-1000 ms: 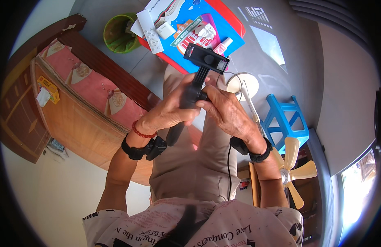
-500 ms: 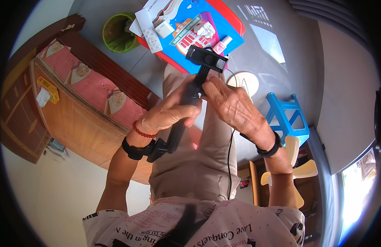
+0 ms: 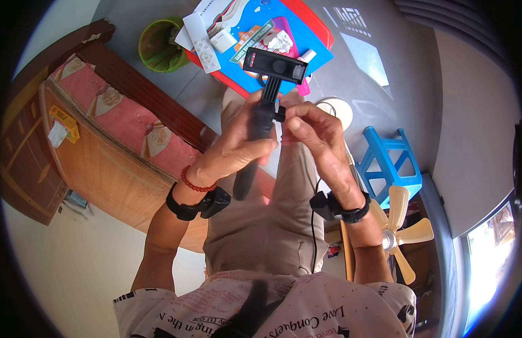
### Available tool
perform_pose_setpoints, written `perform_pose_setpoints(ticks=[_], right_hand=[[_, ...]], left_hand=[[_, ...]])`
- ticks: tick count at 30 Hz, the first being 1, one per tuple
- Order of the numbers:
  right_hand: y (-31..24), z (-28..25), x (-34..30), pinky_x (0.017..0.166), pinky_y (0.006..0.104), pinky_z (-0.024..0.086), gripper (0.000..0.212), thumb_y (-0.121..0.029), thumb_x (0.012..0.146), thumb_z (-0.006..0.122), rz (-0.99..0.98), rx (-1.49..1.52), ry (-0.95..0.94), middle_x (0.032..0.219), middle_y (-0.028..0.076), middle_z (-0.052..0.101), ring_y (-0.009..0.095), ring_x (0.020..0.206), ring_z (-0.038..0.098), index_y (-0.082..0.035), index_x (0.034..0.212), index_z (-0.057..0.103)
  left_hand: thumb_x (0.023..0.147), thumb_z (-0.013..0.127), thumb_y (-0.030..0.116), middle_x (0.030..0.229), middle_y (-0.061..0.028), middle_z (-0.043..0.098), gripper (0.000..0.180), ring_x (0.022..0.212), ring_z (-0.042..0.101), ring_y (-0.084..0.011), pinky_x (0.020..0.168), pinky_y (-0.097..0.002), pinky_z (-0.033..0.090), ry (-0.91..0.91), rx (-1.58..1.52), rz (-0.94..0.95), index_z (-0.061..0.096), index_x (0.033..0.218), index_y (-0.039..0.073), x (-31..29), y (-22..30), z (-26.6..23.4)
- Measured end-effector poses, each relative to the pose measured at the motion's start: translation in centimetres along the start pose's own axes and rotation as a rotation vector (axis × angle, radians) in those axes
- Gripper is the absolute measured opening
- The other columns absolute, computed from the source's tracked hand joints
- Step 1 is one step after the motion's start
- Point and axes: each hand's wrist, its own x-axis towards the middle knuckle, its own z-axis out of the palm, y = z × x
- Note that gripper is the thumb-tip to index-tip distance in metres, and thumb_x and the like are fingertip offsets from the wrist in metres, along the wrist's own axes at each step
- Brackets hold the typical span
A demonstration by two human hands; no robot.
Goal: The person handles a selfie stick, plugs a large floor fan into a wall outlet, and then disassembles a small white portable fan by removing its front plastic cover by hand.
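Observation:
My left hand (image 3: pixel 235 143) is wrapped round the dark handle of a phone selfie stick (image 3: pixel 262 119), held upright over my lap. At its top is a black phone clamp (image 3: pixel 277 66) with no phone in it, its face turned up toward me. A small black knob (image 3: pixel 280 114) sticks out from the neck on the right side. Close beside that knob is my right hand (image 3: pixel 320 135), thumb and fingers bent and apart; whether a fingertip touches the knob I cannot tell. The handle's lower end shows below my left hand.
Ahead stands a blue-topped, red-edged table (image 3: pixel 314 48) with a white remote (image 3: pixel 202 48), a white box (image 3: pixel 222 40), crumpled tissue and papers. A green bin (image 3: pixel 159 45) is at the left, near a wooden bench with pink cushions. To the right are a blue stool (image 3: pixel 390 160) and a fan (image 3: pixel 389 239).
My right hand has drawn back from the stick's neck, its fingers loosening, and the knob now shows. The clamp has shifted slightly up and left, turning its face more toward me.

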Motion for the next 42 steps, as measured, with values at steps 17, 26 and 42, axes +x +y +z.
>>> perform_pose_setpoints(ticks=[17,26,42], right_hand=[[-2.1,-1.0,1.9,0.066,0.0253,0.048,0.052,-0.014,0.075,0.069,-0.376,-0.287,0.339,0.09,0.007,0.057,0.013,0.084,0.056,0.002,0.118,0.046],[-2.3,-1.7,3.6,0.072,0.0244,0.049,0.02,0.004,0.078,0.06,-0.231,-0.248,-0.072,0.094,0.009,0.061,0.012,0.081,0.059,0.003,0.097,0.06],[2.0,1.4,-1.4,0.081,0.0367,0.044,0.031,0.009,0.058,0.064,-0.771,-0.762,-0.044,0.098,0.01,0.053,0.028,0.098,0.052,-0.002,0.088,0.062]], left_hand=[[0.068,0.056,0.0,0.09,-0.0064,0.053,0.059,0.08,0.053,-0.0129,0.068,-0.0264,0.044,0.068,0.259,0.088,0.036,0.124,0.0,0.1,-0.7,0.4],[0.074,0.051,0.0,0.081,-0.0041,0.053,0.046,0.064,0.052,-0.0078,0.052,-0.0226,0.042,-0.016,0.242,-0.194,0.039,0.119,0.0,-0.4,-1.1,-0.3],[0.081,0.046,0.042,0.115,-0.0094,0.045,0.071,0.11,0.044,-0.0223,0.093,-0.0353,0.036,0.042,-0.686,-0.116,0.025,0.133,-0.001,0.8,-0.4,-1.8]])
